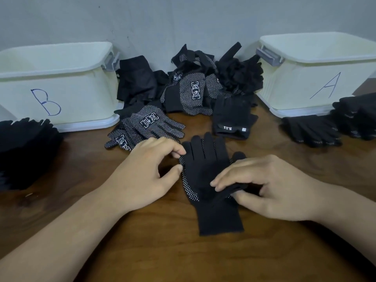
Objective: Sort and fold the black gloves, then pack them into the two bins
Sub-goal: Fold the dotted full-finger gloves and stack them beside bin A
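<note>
Two hands on one dotted glove (205,165). It lies flat on the table (183,257), cuff toward the person, fingers pointing at the pile (193,82) between the bins. Left hand (146,171) pinches its left edge by the little finger. Right hand (270,186) pinches a lifted flap on the thumb side, fingers on top, thumb under. Hands are apart, with the glove between them. Might be two gloves stacked; can't tell.

Risks, my read:
- The fold goes crooked if the left pinch lets go early, since limp knit likely slides on wood.
- If it's a stacked pair, pulling only the top layer shears them apart.
- Its fingertips sit near the loose dotted gloves (150,123) and the folded tagged glove (232,119), so a sweep could drag one along.
- Wrong bin: bin B (61,94) on the left and bin A (305,88) on the right are alike bar the letter. Which type goes where isn't shown.
- The left stack (24,147) and right stack (317,129) are black on dark and easy to mix.
</note>
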